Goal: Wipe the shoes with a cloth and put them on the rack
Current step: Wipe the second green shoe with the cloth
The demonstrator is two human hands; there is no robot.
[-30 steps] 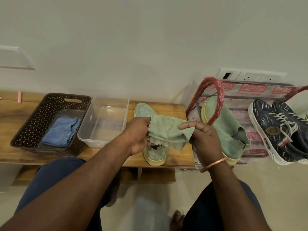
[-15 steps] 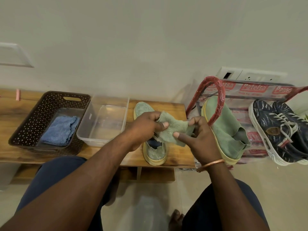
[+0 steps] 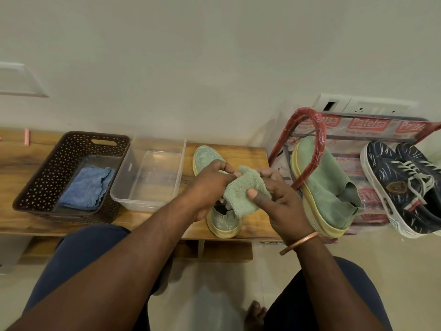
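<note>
Both hands hold a folded green cloth (image 3: 243, 192) just above a green shoe (image 3: 224, 220) with a yellow sole that lies on the wooden bench (image 3: 253, 158). My left hand (image 3: 210, 185) grips the cloth's left side. My right hand (image 3: 279, 199) pinches its right side, thumb on top. The hands hide the shoe's middle. The matching green shoe (image 3: 327, 187) leans on the rack (image 3: 307, 130) at the right, beside a pair of dark blue sneakers (image 3: 403, 185).
A clear plastic tub (image 3: 148, 175) stands left of the shoe. Further left is a brown perforated basket (image 3: 69, 173) with a blue cloth (image 3: 86, 187) inside. The wall runs close behind the bench. My knees and tiled floor fill the foreground.
The green cloth has been folded from a spread sheet into a small pad. Both hands have drawn closer together over the shoe.
</note>
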